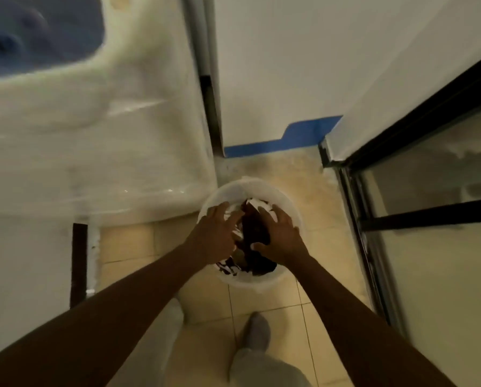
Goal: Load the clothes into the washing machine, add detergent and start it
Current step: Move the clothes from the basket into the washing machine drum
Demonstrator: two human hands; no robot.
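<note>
I see both hands down in the bucket (261, 188), which stands on the tiles (264, 298). The clothes (257, 230), dark and white, lie heaped inside it. My left hand (217, 233) is spread flat on the pile's left side. My right hand (280, 233) is spread on its right side, thumb against the dark cloth. The washer (94, 135) stands just left of the bucket, and a glass door (429, 191) is to the bucket's right.
</note>
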